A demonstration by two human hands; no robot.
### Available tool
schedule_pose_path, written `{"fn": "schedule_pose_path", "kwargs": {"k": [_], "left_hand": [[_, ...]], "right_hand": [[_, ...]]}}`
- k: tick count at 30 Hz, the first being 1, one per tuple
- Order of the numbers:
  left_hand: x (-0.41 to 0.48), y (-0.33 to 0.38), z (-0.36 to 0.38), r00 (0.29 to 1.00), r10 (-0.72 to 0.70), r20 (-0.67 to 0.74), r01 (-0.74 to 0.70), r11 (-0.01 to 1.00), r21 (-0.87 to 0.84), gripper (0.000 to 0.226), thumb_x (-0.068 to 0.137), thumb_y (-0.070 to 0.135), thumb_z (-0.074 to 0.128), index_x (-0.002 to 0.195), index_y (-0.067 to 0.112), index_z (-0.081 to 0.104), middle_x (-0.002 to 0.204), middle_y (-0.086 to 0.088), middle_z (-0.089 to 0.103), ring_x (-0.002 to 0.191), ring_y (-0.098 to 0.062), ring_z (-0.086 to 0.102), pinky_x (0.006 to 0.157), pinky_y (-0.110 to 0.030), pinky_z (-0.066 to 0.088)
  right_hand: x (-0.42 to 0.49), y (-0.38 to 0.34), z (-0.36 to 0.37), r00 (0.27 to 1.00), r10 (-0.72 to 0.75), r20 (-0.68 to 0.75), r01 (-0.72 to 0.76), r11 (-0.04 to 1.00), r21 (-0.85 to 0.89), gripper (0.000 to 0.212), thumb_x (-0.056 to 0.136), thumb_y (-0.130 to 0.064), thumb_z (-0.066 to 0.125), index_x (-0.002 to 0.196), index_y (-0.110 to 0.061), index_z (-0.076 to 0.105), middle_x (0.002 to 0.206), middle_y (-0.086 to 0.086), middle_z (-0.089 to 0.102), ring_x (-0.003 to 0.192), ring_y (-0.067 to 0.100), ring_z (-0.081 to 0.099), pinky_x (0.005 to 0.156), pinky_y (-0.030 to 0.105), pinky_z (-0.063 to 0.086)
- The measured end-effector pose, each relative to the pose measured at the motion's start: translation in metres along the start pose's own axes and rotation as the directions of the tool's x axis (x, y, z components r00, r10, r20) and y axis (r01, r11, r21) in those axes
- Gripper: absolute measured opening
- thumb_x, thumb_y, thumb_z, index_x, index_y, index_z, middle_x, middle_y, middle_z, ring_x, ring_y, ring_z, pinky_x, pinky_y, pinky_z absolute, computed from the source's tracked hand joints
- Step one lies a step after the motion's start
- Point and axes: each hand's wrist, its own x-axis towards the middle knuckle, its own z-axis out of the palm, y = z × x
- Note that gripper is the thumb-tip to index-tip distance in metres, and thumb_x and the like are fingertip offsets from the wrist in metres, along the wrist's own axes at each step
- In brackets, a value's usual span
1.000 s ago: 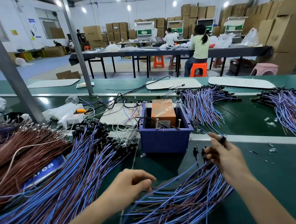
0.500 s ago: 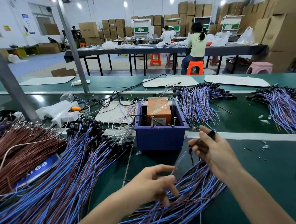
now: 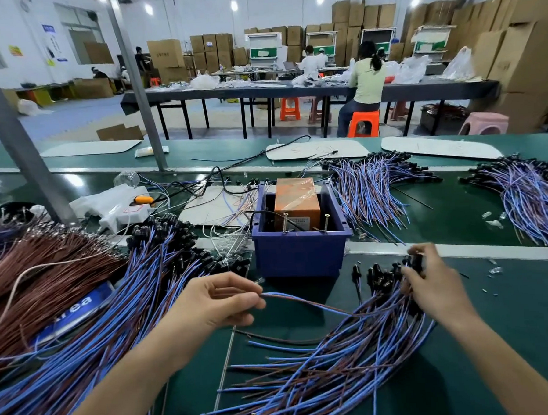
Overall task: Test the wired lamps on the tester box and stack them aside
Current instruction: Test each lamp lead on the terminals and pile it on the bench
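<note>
The tester box (image 3: 300, 256) is a blue bin holding an orange block with two upright metal pins, at mid-table. In front of it my left hand (image 3: 217, 300) pinches the bare wire ends of one blue-and-brown wired lamp (image 3: 309, 304). That wire runs right to my right hand (image 3: 432, 281), which grips the lamp's black head among the heads of a fanned pile of wired lamps (image 3: 338, 362). A larger pile of blue-wired lamps (image 3: 119, 310) lies to the left.
Brown wires (image 3: 41, 276) heap at the far left. More lamp bundles (image 3: 373, 189) and another bundle (image 3: 532, 193) lie behind the box on the right. A white power strip (image 3: 120, 209), black cables and a slanted metal post (image 3: 11, 126) stand at the back left. People sit at a far table.
My left hand has risen from the wire pile and taken the ends of one wire, pulling it left. My right hand has shifted right and down onto the lamp heads.
</note>
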Motion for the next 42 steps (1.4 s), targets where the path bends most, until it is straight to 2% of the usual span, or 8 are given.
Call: {"fn": "schedule_pose_path", "kwargs": {"k": [3,5,11,14,18,25,31,42], "left_hand": [[0.004,0.003,0.01,1.0,0.019,-0.017,-0.021,0.986,-0.166,0.018,0.057,0.019,0.075,0.074,0.013,0.077,0.081,-0.016,0.074,0.061,-0.017,0.068,0.06,-0.021,0.055],[0.008,0.005,0.017,0.999,0.036,-0.003,-0.036,0.975,-0.22,0.019,0.058,0.019,0.074,0.076,0.014,0.078,0.083,-0.015,0.074,0.066,-0.018,0.07,0.063,-0.022,0.056],[0.017,0.011,0.05,0.993,0.116,0.026,-0.111,0.98,-0.165,0.022,0.086,-0.004,0.059,0.08,0.009,0.075,0.084,-0.015,0.073,0.07,-0.018,0.069,0.069,-0.023,0.057],[0.02,0.013,0.06,0.986,0.165,0.012,-0.161,0.973,-0.165,0.022,0.087,-0.006,0.055,0.082,0.006,0.072,0.083,-0.014,0.072,0.073,-0.017,0.069,0.072,-0.023,0.057],[0.018,0.009,0.061,0.977,0.199,0.075,-0.162,0.927,-0.338,0.017,0.075,0.024,0.066,0.083,0.016,0.078,0.087,-0.011,0.074,0.083,-0.02,0.071,0.077,-0.022,0.055],[0.032,-0.005,0.079,0.968,0.207,-0.141,-0.236,0.94,-0.245,0.014,0.084,0.008,0.064,0.081,0.015,0.076,0.08,-0.006,0.074,0.073,-0.01,0.069,0.068,-0.016,0.053],[0.066,-0.001,0.074,0.989,0.015,-0.147,-0.036,0.989,-0.143,0.023,0.098,0.014,0.051,0.08,0.012,0.066,0.068,-0.003,0.07,0.05,-0.008,0.059,0.06,-0.019,0.056],[0.09,-0.008,0.06,0.982,-0.073,-0.177,0.067,0.997,-0.044,0.022,0.099,0.012,0.048,0.089,0.006,0.067,0.064,-0.006,0.055,0.037,-0.004,0.044,0.055,-0.023,0.056]], "right_hand": [[-0.007,-0.012,0.0,0.997,-0.035,0.076,0.062,0.917,-0.394,0.059,0.089,-0.034,0.066,0.142,-0.028,0.041,0.121,0.017,0.06,0.11,0.033,0.057,0.084,0.035,0.044],[-0.014,-0.026,0.0,0.995,-0.083,0.051,0.097,0.884,-0.457,0.065,0.088,-0.043,0.063,0.146,-0.03,0.036,0.138,0.01,0.046,0.118,0.031,0.053,0.091,0.036,0.044],[-0.063,-0.088,0.015,0.855,-0.48,0.197,0.415,0.861,0.295,0.038,0.084,-0.021,0.072,0.12,-0.029,0.064,0.101,-0.019,0.069,0.064,0.005,0.064,0.069,0.016,0.052],[-0.073,-0.102,0.027,0.82,-0.558,0.126,0.508,0.812,0.288,0.027,0.083,-0.012,0.072,0.108,-0.023,0.07,0.086,-0.018,0.068,0.073,0.001,0.064,0.071,0.011,0.05],[-0.069,-0.1,0.029,0.865,-0.499,0.052,0.444,0.81,0.383,0.017,0.085,-0.009,0.07,0.099,-0.018,0.072,0.086,-0.01,0.072,0.079,-0.001,0.067,0.076,0.015,0.053],[-0.065,-0.092,0.047,0.94,-0.339,-0.038,0.317,0.827,0.464,0.01,0.086,-0.008,0.068,0.088,-0.016,0.075,0.064,-0.004,0.071,0.054,0.007,0.064,0.053,0.016,0.051],[-0.042,-0.076,0.063,0.992,0.106,0.066,-0.121,0.697,0.707,0.012,0.091,-0.002,0.06,0.082,-0.004,0.067,0.064,0.008,0.064,0.039,0.012,0.056,0.041,0.023,0.044],[-0.029,-0.076,0.074,0.986,0.134,0.097,-0.165,0.762,0.626,0.022,0.091,-0.007,0.061,0.07,-0.013,0.066,0.064,0.007,0.065,0.038,0.011,0.053,0.04,0.022,0.04]]}}
